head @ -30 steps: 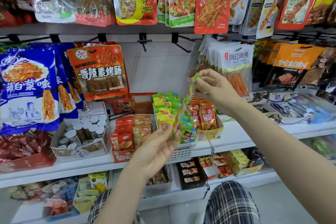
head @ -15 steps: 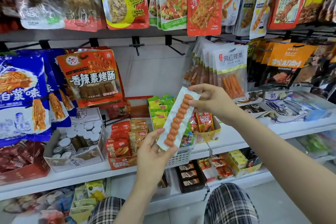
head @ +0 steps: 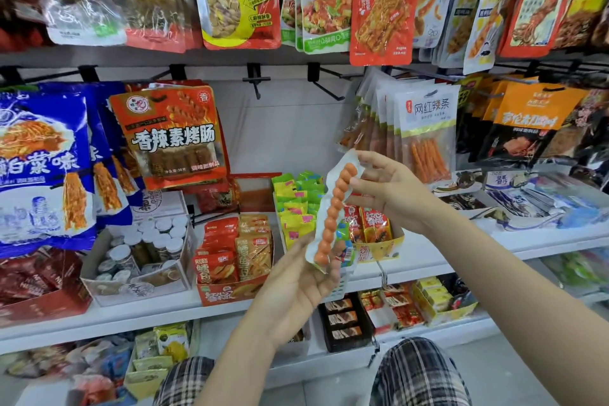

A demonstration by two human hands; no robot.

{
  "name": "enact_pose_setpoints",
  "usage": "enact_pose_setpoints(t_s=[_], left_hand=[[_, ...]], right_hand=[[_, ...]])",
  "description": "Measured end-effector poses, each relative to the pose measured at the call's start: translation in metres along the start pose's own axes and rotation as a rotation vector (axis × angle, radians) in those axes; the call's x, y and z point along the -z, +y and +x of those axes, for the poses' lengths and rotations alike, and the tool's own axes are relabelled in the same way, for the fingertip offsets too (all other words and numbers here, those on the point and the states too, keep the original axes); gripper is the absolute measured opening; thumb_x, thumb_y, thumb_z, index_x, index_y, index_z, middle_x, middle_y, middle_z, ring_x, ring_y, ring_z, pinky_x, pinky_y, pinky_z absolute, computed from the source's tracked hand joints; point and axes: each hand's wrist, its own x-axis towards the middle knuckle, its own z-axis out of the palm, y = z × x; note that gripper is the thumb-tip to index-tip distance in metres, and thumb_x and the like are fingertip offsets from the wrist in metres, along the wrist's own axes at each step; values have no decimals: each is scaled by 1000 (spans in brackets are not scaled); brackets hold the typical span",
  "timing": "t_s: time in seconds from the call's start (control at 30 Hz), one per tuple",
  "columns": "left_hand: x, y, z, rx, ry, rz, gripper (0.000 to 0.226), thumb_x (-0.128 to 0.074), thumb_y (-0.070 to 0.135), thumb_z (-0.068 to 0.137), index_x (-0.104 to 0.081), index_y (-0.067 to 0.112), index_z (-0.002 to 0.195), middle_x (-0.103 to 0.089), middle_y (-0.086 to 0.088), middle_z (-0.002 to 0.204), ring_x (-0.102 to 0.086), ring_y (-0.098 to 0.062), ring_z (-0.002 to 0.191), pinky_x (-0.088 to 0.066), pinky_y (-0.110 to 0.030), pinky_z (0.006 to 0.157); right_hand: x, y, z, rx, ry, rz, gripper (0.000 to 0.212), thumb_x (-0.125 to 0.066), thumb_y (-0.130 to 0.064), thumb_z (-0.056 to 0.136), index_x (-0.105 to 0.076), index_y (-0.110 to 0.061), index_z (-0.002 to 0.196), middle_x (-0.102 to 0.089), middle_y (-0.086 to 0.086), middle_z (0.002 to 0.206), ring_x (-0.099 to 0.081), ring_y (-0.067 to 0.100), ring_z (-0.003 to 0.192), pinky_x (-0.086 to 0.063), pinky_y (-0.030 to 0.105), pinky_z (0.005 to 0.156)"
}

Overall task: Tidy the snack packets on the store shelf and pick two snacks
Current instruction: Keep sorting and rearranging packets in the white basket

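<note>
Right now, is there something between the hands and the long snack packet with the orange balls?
No. Both hands already hold the long packet: the right hand pinches its top end and the left hand supports its bottom end. It is in the air in front of the shelf, and nothing covers it.

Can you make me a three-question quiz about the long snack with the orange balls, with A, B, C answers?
1. Where is the long packet?
A. on the floor
B. held between both hands
C. on a hook

2. What colour are its balls?
A. orange
B. blue
C. green

3. How does it sit?
A. flat
B. crumpled
C. nearly upright, leaning

Answers:
1 B: the left hand supports the bottom and the right hand pinches the top.
2 A: an orange row shows through.
3 C: the top leans right.
</note>
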Motion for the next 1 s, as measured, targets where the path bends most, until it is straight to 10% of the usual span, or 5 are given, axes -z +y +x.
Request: enact_pose_setpoints(t_s=[0.37, 0.67, 0.77, 0.9, 1.0], left_hand=[[16, -5, 12, -681, 388, 863, 25, -82, 9, 76, -70, 20, 96, -72, 20, 98, -61, 14, 93, -47, -7, 74], [21, -11, 21, -622, 322, 946, 45, -82, 12, 78, -57, 23, 114, -64, 5, 108, -64, -2, 97, -52, -18, 80], [31, -3, 32, -646, 328, 1353, 28, -74, 16, 87, -64, 21, 113, -60, 13, 113, -57, -3, 108, -47, -28, 95], [30, 13, 56, -686, 269, 1748, 18, -70, 19, 89, -72, 21, 107, -61, 4, 113, -50, -16, 113, -38, -33, 100], [17, 19, 79, -500, 119, 2050, 30, -70, 39, 88, -69, 26, 115, -59, 4, 118, -46, -20, 119, -35, -38, 102]], right_hand=[[4, -17, 0, -94, 48, -151, 36, -57, -45, 93, -65, -17, 115, -72, 7, 110, -70, 27, 98, -59, 37, 80], [11, -34, -3, 79, 128, -845, 10, -78, -29, 81, -75, -34, 89, -72, -11, 101, -67, -7, 89, -56, 15, 78], [30, -36, -13, 97, 228, -980, 27, -75, -27, 84, -75, -15, 108, -74, -3, 104, -68, 11, 96, -56, 38, 89], [49, -19, -37, 161, 264, -1073, 28, -77, -22, 82, -76, -12, 108, -62, -33, 71, -62, -13, 67, -44, 3, 63], [57, -1, -47, 192, 311, -1055, 27, -77, -19, 81, -76, -12, 108, -73, -12, 83, -59, -13, 68, -40, -2, 62]])
